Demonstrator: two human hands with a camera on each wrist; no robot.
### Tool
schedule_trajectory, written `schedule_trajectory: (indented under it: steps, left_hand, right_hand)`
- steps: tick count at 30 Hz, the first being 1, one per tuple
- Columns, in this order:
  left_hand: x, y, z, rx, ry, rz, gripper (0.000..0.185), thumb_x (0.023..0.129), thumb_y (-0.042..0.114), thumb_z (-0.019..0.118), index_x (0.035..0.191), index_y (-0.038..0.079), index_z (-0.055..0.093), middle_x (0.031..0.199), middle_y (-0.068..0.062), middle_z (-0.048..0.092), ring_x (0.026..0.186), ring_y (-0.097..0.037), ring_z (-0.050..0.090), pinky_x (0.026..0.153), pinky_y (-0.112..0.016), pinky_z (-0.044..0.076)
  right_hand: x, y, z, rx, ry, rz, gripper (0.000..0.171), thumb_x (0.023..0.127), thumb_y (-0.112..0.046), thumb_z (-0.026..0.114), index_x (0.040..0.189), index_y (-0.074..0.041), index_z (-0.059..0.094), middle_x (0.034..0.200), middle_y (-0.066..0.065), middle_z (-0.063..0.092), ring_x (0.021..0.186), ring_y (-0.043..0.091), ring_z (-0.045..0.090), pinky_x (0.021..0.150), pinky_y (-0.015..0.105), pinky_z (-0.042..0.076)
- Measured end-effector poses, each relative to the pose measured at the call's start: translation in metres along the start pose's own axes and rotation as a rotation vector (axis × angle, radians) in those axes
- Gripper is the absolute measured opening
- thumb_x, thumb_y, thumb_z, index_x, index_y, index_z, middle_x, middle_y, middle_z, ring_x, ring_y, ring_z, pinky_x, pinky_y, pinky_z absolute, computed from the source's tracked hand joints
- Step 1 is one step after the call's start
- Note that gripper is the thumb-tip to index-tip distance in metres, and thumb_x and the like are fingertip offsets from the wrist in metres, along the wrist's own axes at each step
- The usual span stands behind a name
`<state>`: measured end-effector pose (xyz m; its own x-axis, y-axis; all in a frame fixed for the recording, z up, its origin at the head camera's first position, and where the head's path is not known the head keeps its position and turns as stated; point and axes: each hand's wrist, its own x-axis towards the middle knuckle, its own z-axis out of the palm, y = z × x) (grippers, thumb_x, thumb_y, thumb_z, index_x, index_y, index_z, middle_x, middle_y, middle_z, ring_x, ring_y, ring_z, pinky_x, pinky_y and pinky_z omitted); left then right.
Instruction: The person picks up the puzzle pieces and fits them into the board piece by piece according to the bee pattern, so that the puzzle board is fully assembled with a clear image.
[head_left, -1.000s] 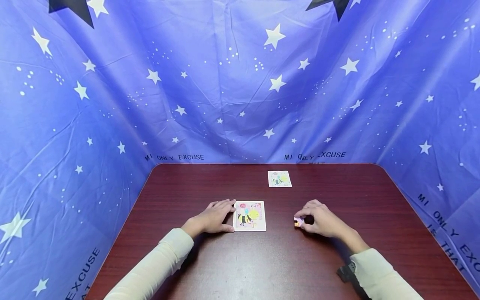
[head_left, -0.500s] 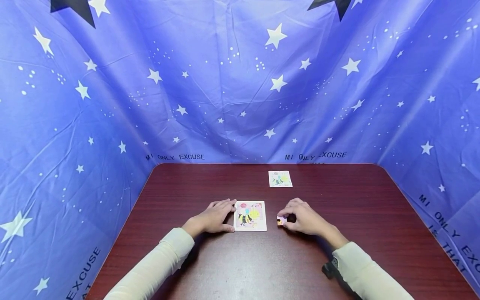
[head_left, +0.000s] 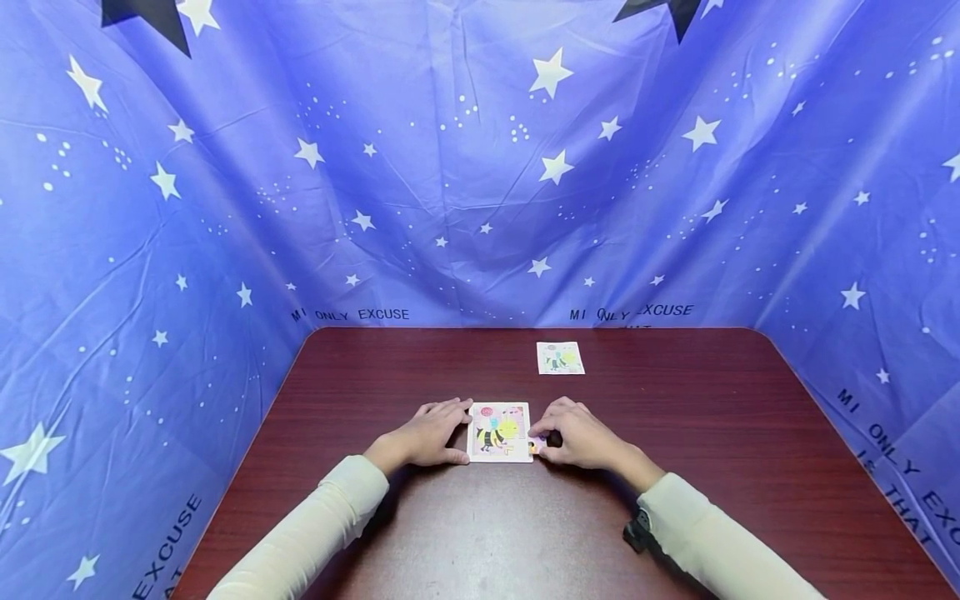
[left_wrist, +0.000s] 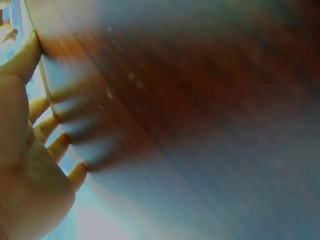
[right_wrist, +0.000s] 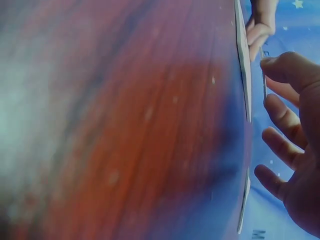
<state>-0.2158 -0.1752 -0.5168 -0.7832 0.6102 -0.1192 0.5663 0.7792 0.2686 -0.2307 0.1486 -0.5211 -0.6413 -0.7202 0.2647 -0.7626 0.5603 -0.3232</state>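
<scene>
A square jigsaw puzzle board point(head_left: 495, 454) with a white border and a bee picture lies flat in the middle of the table in the head view. My left hand point(head_left: 429, 433) rests against its left side, fingers spread at the upper corner and thumb by the lower one. Between thumb and fingertips, my right hand point(head_left: 583, 435) pinches a small pink puzzle piece point(head_left: 535, 447) at the board's right edge. Edge-on in the right wrist view, the piece point(right_wrist: 264, 82) appears as a thin strip above the tabletop. The fingers partly hide it.
Beyond the board, a smaller bee picture card point(head_left: 560, 358) lies on the dark red wooden table point(head_left: 420, 367). A blue star-patterned cloth point(head_left: 450, 208) hangs behind and on both sides. A black wrist device point(head_left: 637, 532) shows under the right sleeve.
My right hand has moved left with the pinched puzzle piece, from well right of the board up to its right edge. The left hand and the board have stayed in place.
</scene>
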Motion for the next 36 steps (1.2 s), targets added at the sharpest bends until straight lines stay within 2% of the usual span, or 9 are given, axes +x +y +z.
schedule_trajectory:
  steps: [18, 29, 36]
  left_hand:
    - [0.002, -0.001, 0.003, 0.013, -0.012, -0.012, 0.068, 0.091, 0.055, 0.069, 0.14, 0.012, 0.052, 0.167, -0.009, 0.032, 0.155, -0.031, 0.03, 0.119, -0.056, 0.029]
    - [0.0, -0.001, 0.002, 0.013, -0.005, -0.01, 0.069, 0.091, 0.055, 0.069, 0.141, 0.011, 0.052, 0.167, -0.009, 0.032, 0.154, -0.032, 0.03, 0.119, -0.057, 0.03]
    - [0.0, -0.003, 0.003, 0.01, -0.004, -0.006, 0.069, 0.09, 0.055, 0.069, 0.14, 0.011, 0.052, 0.167, -0.009, 0.032, 0.155, -0.031, 0.03, 0.118, -0.057, 0.031]
  right_hand:
    - [0.023, -0.019, 0.012, -0.045, -0.137, 0.033, 0.023, 0.081, -0.032, 0.08, 0.103, -0.025, 0.079, 0.095, -0.012, 0.069, 0.105, 0.017, 0.059, 0.084, 0.038, 0.044]
    - [0.03, -0.02, 0.012, -0.043, -0.159, 0.059, 0.024, 0.08, -0.03, 0.08, 0.104, -0.026, 0.08, 0.096, -0.011, 0.069, 0.105, 0.018, 0.058, 0.085, 0.04, 0.044]
    - [0.03, -0.023, 0.01, -0.059, -0.176, 0.058, 0.022, 0.083, -0.031, 0.078, 0.104, -0.026, 0.081, 0.101, -0.007, 0.07, 0.107, 0.021, 0.059, 0.084, 0.043, 0.047]
